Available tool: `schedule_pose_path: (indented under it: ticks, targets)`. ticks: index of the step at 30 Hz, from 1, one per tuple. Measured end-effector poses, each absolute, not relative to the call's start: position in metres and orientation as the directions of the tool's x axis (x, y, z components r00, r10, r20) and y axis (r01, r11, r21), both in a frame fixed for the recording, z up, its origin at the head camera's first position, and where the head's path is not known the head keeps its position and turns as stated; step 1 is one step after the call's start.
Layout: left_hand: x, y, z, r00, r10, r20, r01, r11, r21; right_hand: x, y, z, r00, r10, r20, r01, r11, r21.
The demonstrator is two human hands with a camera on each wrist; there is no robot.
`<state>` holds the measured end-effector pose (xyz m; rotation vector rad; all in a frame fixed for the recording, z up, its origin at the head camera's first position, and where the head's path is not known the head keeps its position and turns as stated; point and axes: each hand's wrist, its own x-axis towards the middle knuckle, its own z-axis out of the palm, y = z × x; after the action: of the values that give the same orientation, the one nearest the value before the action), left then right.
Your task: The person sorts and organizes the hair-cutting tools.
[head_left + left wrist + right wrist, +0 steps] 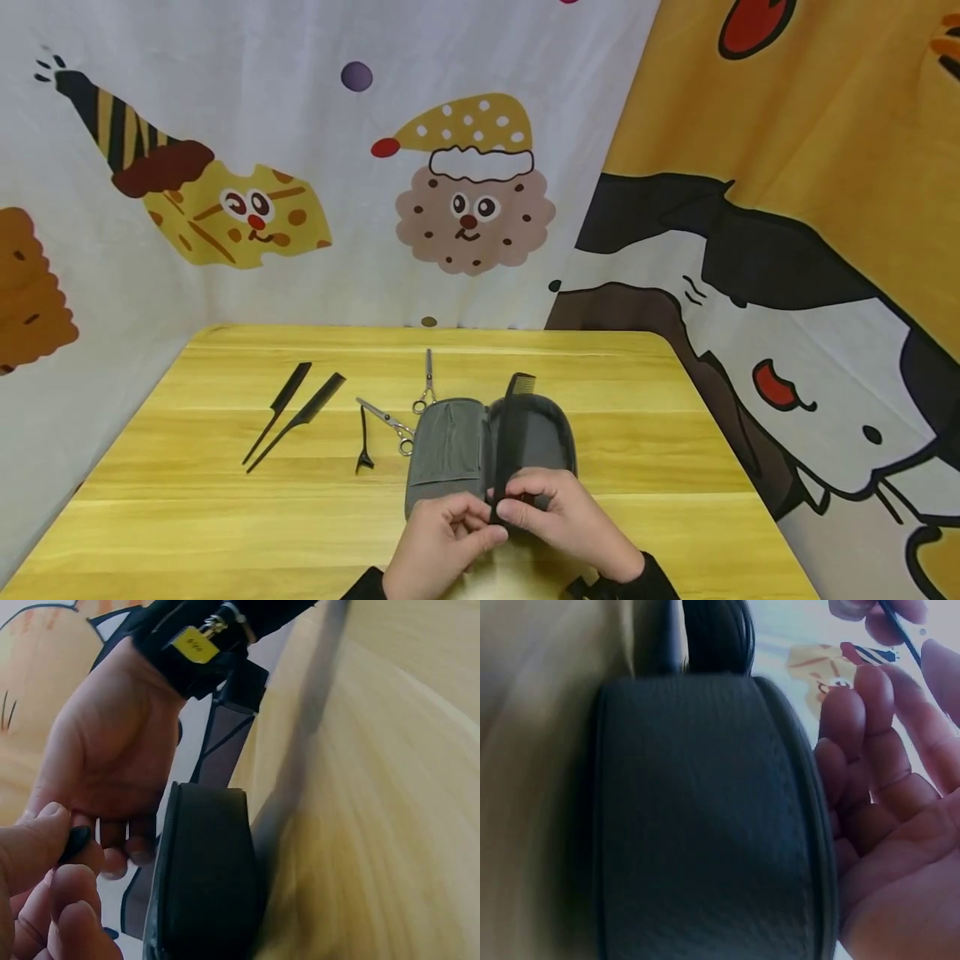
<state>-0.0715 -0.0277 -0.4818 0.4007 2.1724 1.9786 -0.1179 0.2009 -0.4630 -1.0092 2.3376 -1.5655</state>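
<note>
At the opened grey case (448, 442), left hand (442, 537) and right hand (566, 517) work close together, both pinching one black comb (510, 442) by its near end

A wood-grain table (225, 533) stands in a space draped with cartoon-printed fabric (285, 83), a party-hatted cheese (240, 225) and capped cookie (472, 242) among its figures; whether home or studio is unclear.

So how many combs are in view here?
3: a black rat-tail comb and, right of it, a second rat-tail comb on the table; a held comb between the left hand and right hand, over the open case. Others could be hidden in it.
</note>
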Motion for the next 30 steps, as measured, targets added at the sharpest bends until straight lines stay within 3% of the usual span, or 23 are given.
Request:
schedule_pose_path:
  ticks: [5, 10, 16, 22, 25, 30]
  targets:
    - [-0.070, -0.026, -0.486, -0.927, 0.344, 0.151, 0.190, 0.081, 0.978, -0.115, 0.200, -0.463, -0.753, -0.615, 0.233, -0.427, 0.188, -0.885]
    - [-0.075, -0.035, -0.483, -0.933, 0.290, 0.212, 0.276, 0.198, 0.941, -0.114, 0.202, -0.462, -0.799, -0.582, 0.153, -0.343, 0.232, -0.910]
    - [-0.087, -0.059, -0.482, -0.986, 0.080, 0.146, 0.167, 0.414, 0.895, -0.122, 0.208, -0.469, -0.806, -0.589, 0.059, -0.243, 0.238, -0.940]
    - [-0.093, -0.082, -0.493, -0.993, -0.076, 0.094, 0.028, 0.613, 0.790, -0.127, 0.213, -0.474, -0.803, -0.595, -0.041, -0.145, 0.261, -0.955]
    - [-0.095, -0.089, -0.497, -0.995, -0.097, -0.008, -0.061, 0.560, 0.826, -0.128, 0.213, -0.475, -0.799, -0.599, -0.049, -0.135, 0.259, -0.956]
    - [-0.103, -0.098, -0.504, -0.983, -0.039, -0.181, -0.185, 0.271, 0.945, -0.130, 0.212, -0.478, -0.789, -0.614, -0.036, -0.146, 0.243, -0.959]
